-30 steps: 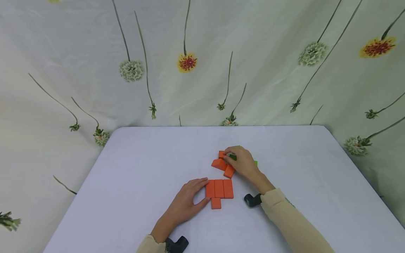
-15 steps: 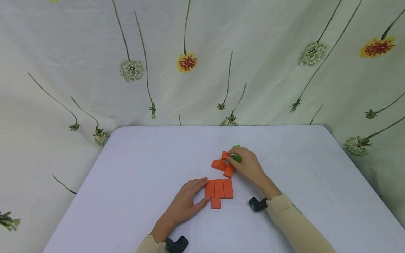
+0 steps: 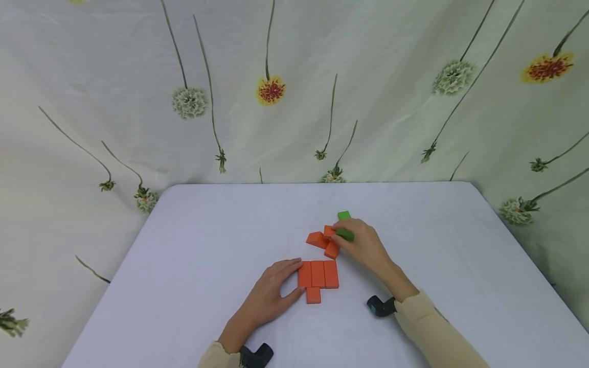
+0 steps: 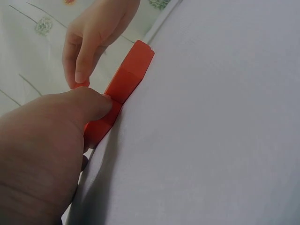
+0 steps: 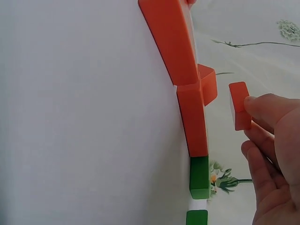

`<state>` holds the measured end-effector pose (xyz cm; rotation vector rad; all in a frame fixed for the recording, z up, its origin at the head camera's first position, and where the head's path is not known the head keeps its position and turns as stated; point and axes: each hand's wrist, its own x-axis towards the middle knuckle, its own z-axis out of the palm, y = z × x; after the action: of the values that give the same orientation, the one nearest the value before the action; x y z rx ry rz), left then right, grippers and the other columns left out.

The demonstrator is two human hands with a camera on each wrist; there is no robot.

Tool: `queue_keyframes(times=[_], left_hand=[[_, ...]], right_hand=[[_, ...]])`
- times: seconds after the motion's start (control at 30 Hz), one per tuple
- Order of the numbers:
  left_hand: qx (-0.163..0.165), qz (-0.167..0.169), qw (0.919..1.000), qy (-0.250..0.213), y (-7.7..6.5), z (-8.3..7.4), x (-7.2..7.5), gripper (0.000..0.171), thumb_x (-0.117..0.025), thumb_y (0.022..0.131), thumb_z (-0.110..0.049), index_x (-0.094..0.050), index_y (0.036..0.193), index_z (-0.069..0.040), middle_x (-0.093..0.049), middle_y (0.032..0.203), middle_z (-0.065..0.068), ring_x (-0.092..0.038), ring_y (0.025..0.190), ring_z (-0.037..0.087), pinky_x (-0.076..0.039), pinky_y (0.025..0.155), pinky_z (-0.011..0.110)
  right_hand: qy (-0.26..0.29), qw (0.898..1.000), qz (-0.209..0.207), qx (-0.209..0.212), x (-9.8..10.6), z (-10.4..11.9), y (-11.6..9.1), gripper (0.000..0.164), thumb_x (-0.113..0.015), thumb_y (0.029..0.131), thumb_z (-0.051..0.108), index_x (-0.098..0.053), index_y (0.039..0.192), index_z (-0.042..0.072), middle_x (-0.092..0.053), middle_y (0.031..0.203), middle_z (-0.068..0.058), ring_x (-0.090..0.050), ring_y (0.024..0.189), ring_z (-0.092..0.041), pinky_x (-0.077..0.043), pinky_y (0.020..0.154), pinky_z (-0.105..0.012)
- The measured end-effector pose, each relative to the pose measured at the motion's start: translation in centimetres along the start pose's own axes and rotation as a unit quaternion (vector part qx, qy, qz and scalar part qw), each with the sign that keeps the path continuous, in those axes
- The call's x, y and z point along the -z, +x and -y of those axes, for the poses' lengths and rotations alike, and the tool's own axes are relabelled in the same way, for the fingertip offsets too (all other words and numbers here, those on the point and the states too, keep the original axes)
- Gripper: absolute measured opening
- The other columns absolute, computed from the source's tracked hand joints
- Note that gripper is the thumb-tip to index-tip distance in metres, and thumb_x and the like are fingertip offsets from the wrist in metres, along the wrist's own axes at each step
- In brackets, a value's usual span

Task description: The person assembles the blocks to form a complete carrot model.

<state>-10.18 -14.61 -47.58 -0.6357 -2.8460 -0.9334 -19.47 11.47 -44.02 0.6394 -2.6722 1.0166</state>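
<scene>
In the head view, three orange blocks (image 3: 318, 274) lie side by side, with a smaller orange block (image 3: 313, 295) against their near edge. My left hand (image 3: 271, 294) holds the leftmost block of the row, its forefinger at the far corner and thumb at the near corner. My right hand (image 3: 365, 245) pinches an orange block (image 5: 240, 105) between thumb and fingers, raised off the table in the right wrist view. Beneath that hand lies a green block (image 3: 345, 234). An orange wedge-shaped block (image 3: 317, 239) and another orange block (image 3: 332, 249) are just left of it.
A second green block (image 3: 344, 215) lies beyond the right hand. The white-covered table (image 3: 221, 230) ends at a flower-patterned cloth (image 3: 382, 92) hanging behind it. Dark wrist devices (image 3: 381, 306) sit at both cuffs.
My right hand has shifted slightly right and nearer, carrying the orange block. More of both green blocks shows now. The left hand and the row of blocks have stayed put.
</scene>
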Motion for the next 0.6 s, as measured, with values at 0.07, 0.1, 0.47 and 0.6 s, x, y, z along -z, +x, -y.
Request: queue_keyframes(times=[0.07,0.1,0.47,0.6], left_hand=[[0.001,0.001,1.0,-0.001,0.0,0.0,0.0,0.062,-0.079,0.092,-0.033,-0.057,0.147,-0.014,-0.059,0.148,-0.001,-0.052,0.139,0.02,-0.047,0.114,0.045],[0.002,0.001,1.0,-0.001,0.0,0.0,0.0,0.062,-0.079,0.092,-0.033,-0.057,0.147,-0.014,-0.059,0.148,-0.001,-0.052,0.139,0.02,-0.047,0.114,0.045],[-0.002,0.002,1.0,-0.002,0.1,0.1,0.0,0.062,-0.078,0.093,-0.033,-0.057,0.147,-0.014,-0.06,0.148,0.0,-0.052,0.139,0.021,-0.046,0.115,0.045],[-0.007,-0.001,1.0,0.005,0.0,0.1,0.0,0.062,-0.078,0.092,-0.033,-0.058,0.147,-0.013,-0.06,0.147,0.0,-0.053,0.139,0.021,-0.047,0.114,0.046]], right_hand=[[0.005,1.0,-0.002,0.007,0.2,0.2,-0.2,0.03,-0.082,0.089,0.014,-0.076,0.118,0.01,-0.076,0.113,-0.006,-0.067,0.114,-0.029,-0.059,0.097,-0.047],[0.007,1.0,-0.003,0.011,0.2,0.2,-0.3,0.03,-0.083,0.088,0.013,-0.076,0.117,0.01,-0.076,0.113,-0.006,-0.067,0.114,-0.029,-0.059,0.097,-0.046],[0.006,0.999,0.0,0.039,0.6,0.4,-1.8,0.033,-0.085,0.086,0.012,-0.076,0.117,0.012,-0.075,0.116,-0.004,-0.067,0.115,-0.027,-0.059,0.097,-0.045],[0.009,0.999,-0.002,0.052,0.8,0.4,-2.2,0.033,-0.085,0.085,0.011,-0.077,0.117,0.013,-0.075,0.117,-0.003,-0.067,0.117,-0.027,-0.058,0.098,-0.046]])
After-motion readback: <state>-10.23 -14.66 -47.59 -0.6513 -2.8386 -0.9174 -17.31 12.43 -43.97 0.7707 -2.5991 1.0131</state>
